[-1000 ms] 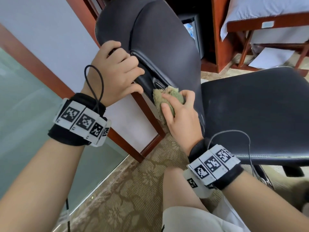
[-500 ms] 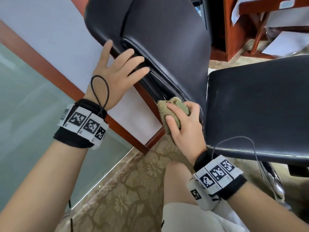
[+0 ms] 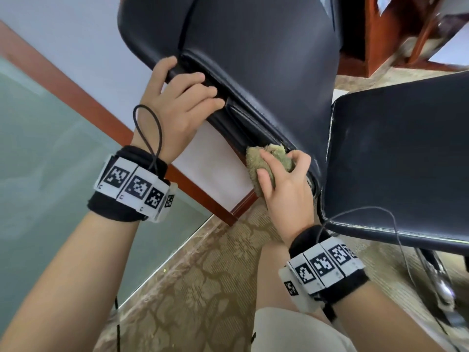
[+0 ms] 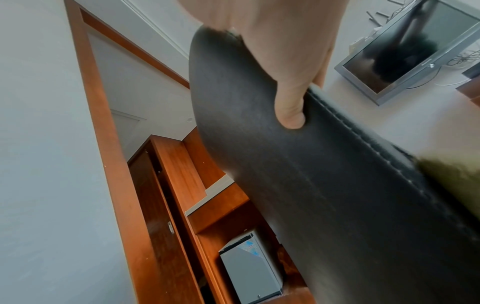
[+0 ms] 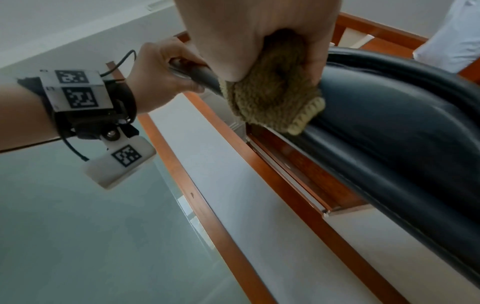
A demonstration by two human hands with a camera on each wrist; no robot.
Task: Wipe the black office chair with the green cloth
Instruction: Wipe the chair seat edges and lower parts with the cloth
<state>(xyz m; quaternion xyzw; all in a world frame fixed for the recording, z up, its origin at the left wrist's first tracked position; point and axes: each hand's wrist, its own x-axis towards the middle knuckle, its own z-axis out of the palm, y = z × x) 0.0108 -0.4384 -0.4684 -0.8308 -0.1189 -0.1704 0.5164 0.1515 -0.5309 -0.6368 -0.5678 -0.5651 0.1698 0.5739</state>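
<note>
Beside the wood-trimmed wall [image 3: 83, 54] and over patterned carpet [image 3: 203, 288]: leaning a black office chair [image 3: 266, 59] back so that the rear edge of its backrest is coming within easy reach, seat pad [image 3: 401, 158] jutting off to the right. Bracing that backrest with the left hand [image 3: 175, 107], four fingers curling over the stitched edge into the recessed channel and thumb [image 4: 289, 111] pressing the opposite face, probably keeping the chair from swivelling or rolling away under the wiping pressure. Bunching the green cloth [image 3: 266, 158] into a wad in the right hand [image 3: 286, 184], fingers wrapping closely round it and thumb lying along its side, presumably making a firm pad narrow enough for the groove. Pushing the wad against the lower end of the back edge, near where backrest and seat are meeting, well apart from the bracing hand. Wiping the rear seam, by the look of it; broad faces of backrest and seat giving no clue whether already cleaned.
</note>
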